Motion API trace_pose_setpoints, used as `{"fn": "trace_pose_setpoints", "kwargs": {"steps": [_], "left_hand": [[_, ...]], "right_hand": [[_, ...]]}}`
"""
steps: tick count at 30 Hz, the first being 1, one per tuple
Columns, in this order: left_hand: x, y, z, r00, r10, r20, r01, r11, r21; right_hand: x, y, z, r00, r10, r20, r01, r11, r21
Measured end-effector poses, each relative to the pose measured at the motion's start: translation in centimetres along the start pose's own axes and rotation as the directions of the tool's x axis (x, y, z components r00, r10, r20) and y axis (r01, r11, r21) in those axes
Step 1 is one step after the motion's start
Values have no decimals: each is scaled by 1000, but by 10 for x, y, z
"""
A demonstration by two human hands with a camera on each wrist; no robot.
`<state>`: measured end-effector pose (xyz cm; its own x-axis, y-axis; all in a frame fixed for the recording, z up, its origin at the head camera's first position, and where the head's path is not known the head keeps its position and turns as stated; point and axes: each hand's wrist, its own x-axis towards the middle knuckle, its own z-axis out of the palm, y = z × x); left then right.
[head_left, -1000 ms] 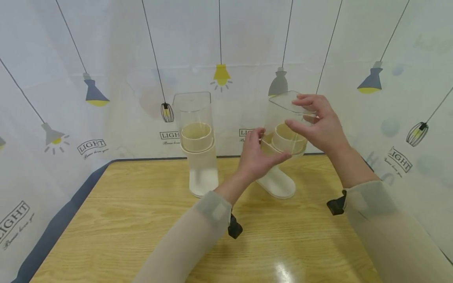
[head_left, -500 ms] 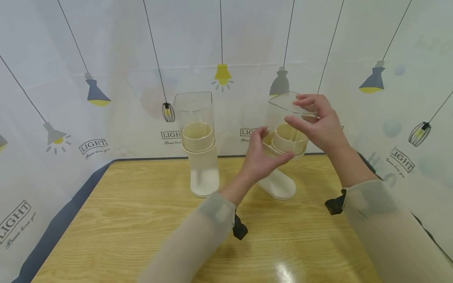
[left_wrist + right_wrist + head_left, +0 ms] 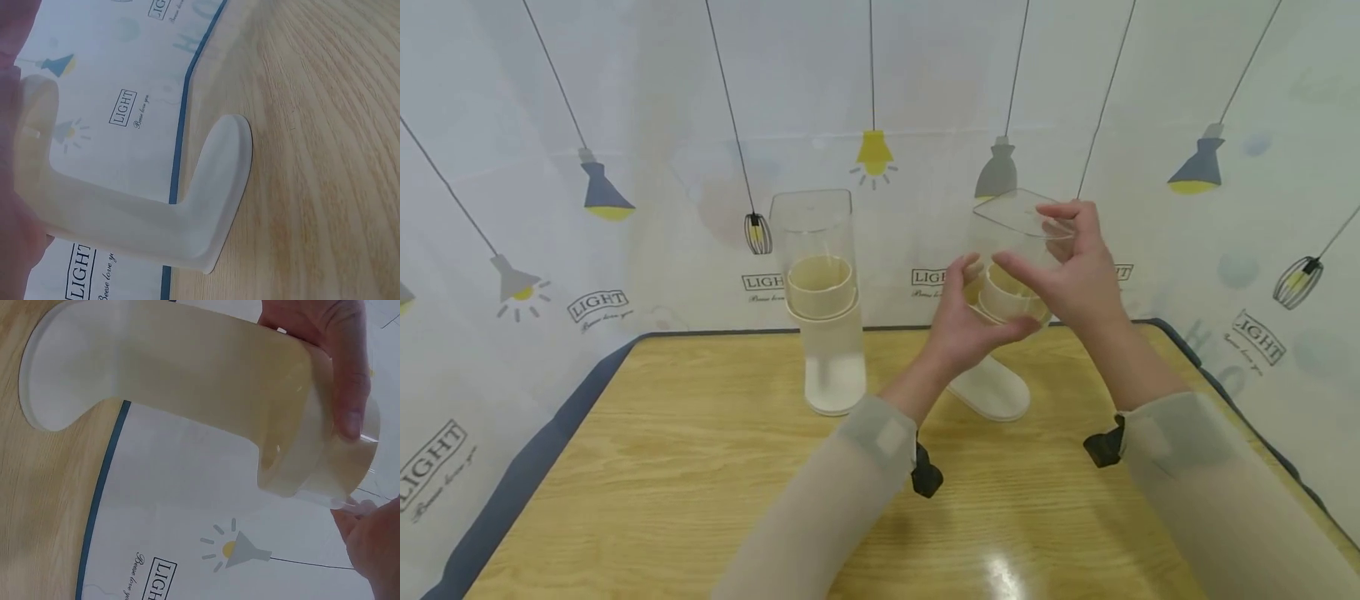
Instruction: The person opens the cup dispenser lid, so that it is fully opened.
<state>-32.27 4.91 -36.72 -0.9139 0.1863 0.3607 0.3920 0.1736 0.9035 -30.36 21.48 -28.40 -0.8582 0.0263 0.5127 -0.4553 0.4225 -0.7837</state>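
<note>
The right-hand dispenser has a clear container (image 3: 1011, 218) on a cream stand with a long rounded foot (image 3: 992, 390). My left hand (image 3: 966, 329) grips around its cream collar (image 3: 294, 425), thumb in front and fingers at the left side. My right hand (image 3: 1078, 271) holds the clear container's upper part, its fingers at the rim and its thumb across the front. Some right fingertips are hidden behind the clear wall. In the left wrist view, the stand (image 3: 119, 212) rises from the tabletop, with part of my left hand (image 3: 15, 206) at the frame's edge.
A matching dispenser with a clear container (image 3: 812, 217) and cream stand (image 3: 831, 350) stands upright to the left. Both stand near the back edge of the wooden table (image 3: 662, 467). A white lamp-printed cloth (image 3: 685, 150) hangs behind and at the sides.
My left hand has slid to the right and further around the collar. My right hand's fingers have shifted slightly right along the rim, its thumb slightly left. The left dispenser stays in place.
</note>
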Motion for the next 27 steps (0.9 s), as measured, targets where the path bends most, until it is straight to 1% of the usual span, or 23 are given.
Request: {"fn": "trace_pose_setpoints", "kwargs": {"steps": [4, 9, 12, 17, 21, 24, 27], "left_hand": [[0, -1, -1, 1000, 4, -4, -4, 1000, 22], [1, -3, -3, 1000, 17, -5, -17, 999, 44], [1, -3, -3, 1000, 12, -3, -12, 998, 60], [1, -2, 0, 1000, 3, -5, -3, 998, 67], [1, -2, 1, 1000, 12, 3, -12, 997, 71], [1, -1, -1, 1000, 27, 5, -28, 996, 82], [2, 0, -4, 1000, 29, 7, -29, 995, 92]], "right_hand": [[-1, -4, 5, 999, 42, -5, -42, 999, -14], [0, -7, 9, 998, 39, -47, -40, 999, -14], [1, -7, 10, 996, 36, -79, -36, 999, -10], [3, -7, 9, 993, 50, -105, -51, 999, -3], [5, -6, 6, 990, 90, -111, -90, 996, 2], [6, -7, 4, 987, 124, -98, -123, 992, 9], [6, -10, 5, 988, 127, -85, -128, 992, 0]]}}
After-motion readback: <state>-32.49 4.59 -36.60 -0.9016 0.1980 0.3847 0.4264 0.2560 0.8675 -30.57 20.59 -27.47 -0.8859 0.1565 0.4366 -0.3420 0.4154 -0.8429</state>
